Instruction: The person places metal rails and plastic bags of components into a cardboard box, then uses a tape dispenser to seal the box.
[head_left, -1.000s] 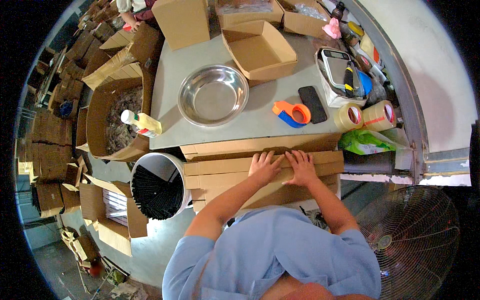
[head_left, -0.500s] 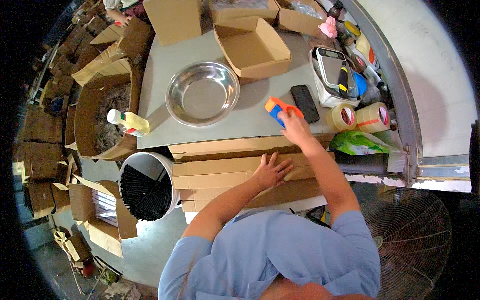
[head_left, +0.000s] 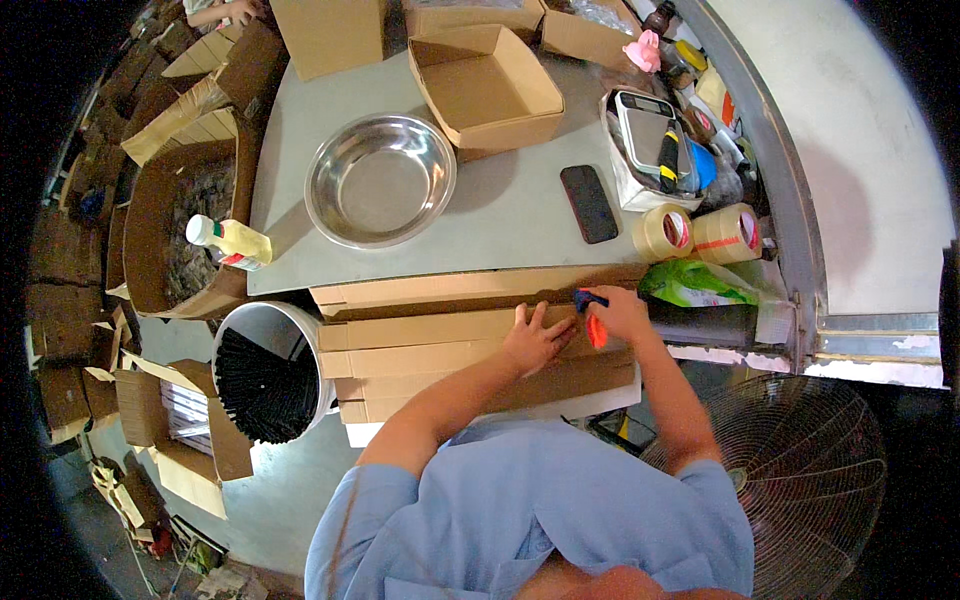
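Note:
In front of my body lies a long cardboard box (head_left: 420, 328) with its flaps along the top, at the near edge of the grey table. My left hand (head_left: 537, 345) presses on the box with its fingers spread. Close by on the right, my right hand (head_left: 622, 312) grips an orange and blue tape dispenser (head_left: 597, 332), held over the box's right part. My fingers cover much of the dispenser, and whether tape touches the cardboard cannot be seen.
On the table (head_left: 300, 120) are a steel bowl (head_left: 380, 180), an open cardboard box (head_left: 485, 85) and a black phone (head_left: 589, 204). Tape rolls (head_left: 663, 233) stand at right. A bottle (head_left: 232, 243) and a bucket of black rods (head_left: 268, 375) are at left; a fan (head_left: 800, 480) is lower right.
My right hand has brought the tape dispenser from the table beside the phone toward me, over the box. My left hand has stayed on the cardboard. The view has shifted slightly.

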